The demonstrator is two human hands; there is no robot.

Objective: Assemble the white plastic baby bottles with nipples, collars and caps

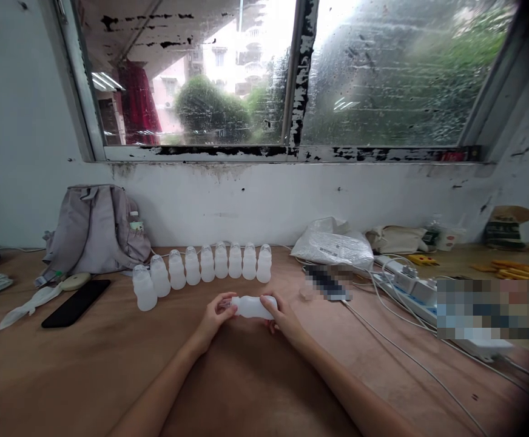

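Observation:
Between my two hands lies a frosted white baby bottle (250, 307), held sideways just above the table. Its clear cap end points left, and my left hand (221, 312) has its fingers closed around that cap. At the other end, my right hand (280, 314) grips the base, with the thumb on top and the fingers underneath. Beyond my hands a curved row of several similar bottles (192, 267) stands upright, each with a clear dome on top. The nearest of that row to my right hand is the rightmost bottle (263, 264).
A black phone (76, 303) and a grey backpack (94, 230) are at the left on the wooden table (110, 370). To the right are a plastic bag (332, 243), a phone on a charging cable (326, 282) and a white power strip (405, 297). A window wall rises behind.

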